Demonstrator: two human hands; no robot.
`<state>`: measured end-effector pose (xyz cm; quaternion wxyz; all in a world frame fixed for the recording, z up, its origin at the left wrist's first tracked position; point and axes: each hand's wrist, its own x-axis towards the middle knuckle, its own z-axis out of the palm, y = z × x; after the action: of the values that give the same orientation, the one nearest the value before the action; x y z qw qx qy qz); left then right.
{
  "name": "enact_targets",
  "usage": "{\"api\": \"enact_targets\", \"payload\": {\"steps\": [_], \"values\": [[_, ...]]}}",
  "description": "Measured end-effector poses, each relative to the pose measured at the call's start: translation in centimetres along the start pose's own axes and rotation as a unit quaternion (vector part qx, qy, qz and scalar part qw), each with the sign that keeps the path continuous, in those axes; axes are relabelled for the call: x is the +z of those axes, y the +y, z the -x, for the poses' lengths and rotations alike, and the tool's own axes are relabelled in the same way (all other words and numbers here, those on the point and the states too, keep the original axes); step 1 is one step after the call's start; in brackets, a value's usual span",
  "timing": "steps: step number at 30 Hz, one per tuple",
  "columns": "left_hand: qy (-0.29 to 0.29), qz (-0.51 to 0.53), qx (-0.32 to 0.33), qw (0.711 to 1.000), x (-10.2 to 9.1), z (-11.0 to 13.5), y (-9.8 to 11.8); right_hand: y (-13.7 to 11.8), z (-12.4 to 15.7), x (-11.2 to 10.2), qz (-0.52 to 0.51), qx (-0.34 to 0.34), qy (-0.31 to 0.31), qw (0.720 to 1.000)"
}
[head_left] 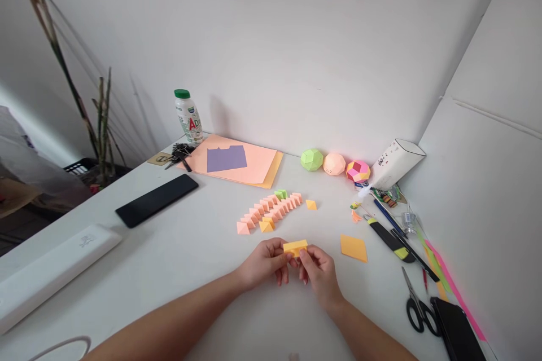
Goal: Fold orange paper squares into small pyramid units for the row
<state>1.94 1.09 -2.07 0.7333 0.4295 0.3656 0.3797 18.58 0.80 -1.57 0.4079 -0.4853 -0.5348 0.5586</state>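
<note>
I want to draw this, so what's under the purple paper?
The purple paper lies on a peach sheet, and an orange-yellow sheet pokes out beneath that on the right. The parts they cover can't be seen.

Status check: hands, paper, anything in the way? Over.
Left hand and right hand: each grip closed on folded yellow paper, one at either end. Folded pink pieces beyond, orange sheet off right. No obstruction seen at the paper.

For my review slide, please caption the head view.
Left hand and right hand hold folded yellow paper near rows of small paper pieces.
</note>
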Motion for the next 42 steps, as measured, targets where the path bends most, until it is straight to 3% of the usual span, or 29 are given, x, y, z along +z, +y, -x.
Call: {"api": "enact_targets", "payload": {"steps": [10, 19, 42], "values": [[0.009, -0.051, -0.011, 0.999, 0.5, 0.2, 0.4, 0.3, 0.1, 0.0, -0.007, -0.009, -0.002, 1.000], [-0.022, -0.016, -0.014, 1.000, 0.2, 0.1, 0.7, 0.3, 0.1, -0.1, -0.025, -0.013, -0.013, 1.000], [0.001, -0.096, -0.006, 0.995, 0.5, 0.1, -0.2, 1.1, 0.0, 0.0, 0.011, -0.039, -0.052, 0.998]]}}
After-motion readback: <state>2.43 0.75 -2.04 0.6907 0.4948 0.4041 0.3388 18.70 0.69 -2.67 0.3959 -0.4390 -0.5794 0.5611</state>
